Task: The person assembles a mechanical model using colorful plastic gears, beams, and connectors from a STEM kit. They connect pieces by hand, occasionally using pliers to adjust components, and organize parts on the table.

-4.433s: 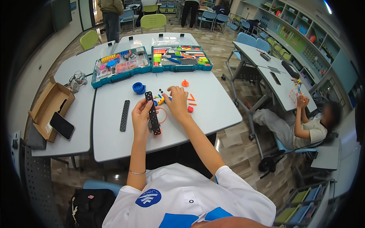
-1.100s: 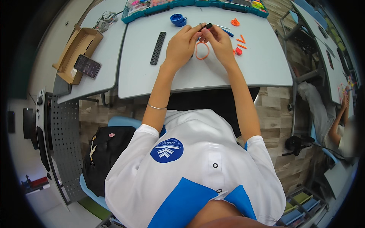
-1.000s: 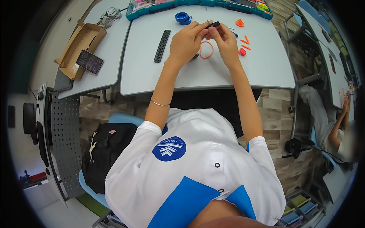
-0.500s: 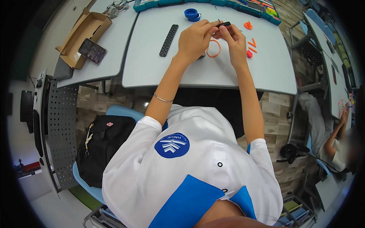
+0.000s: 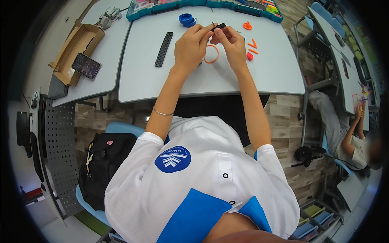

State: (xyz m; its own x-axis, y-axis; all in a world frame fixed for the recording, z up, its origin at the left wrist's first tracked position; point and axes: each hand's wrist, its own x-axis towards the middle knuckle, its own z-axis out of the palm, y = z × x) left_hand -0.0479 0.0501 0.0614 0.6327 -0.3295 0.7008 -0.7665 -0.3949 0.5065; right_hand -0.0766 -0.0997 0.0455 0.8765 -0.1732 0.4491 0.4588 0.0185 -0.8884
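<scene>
Small black part (image 5: pixel 219 26) pinched between both hands, mostly hidden by fingertips; its shape cannot be told. Teal parts tray (image 5: pixel 202 4) cut off by the upper edge. Contents too small to identify.

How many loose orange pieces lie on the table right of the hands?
4: a cone-like piece near the teal case, two short sticks, and a chunky piece. Hands could hide more.

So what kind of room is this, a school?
Probably a classroom or a hobby workshop. Grey desks stand in rows, teal trays of colourful building parts lie along the far edge, and another person sits working at the next desk. A black backpack leans by the chair.
</scene>
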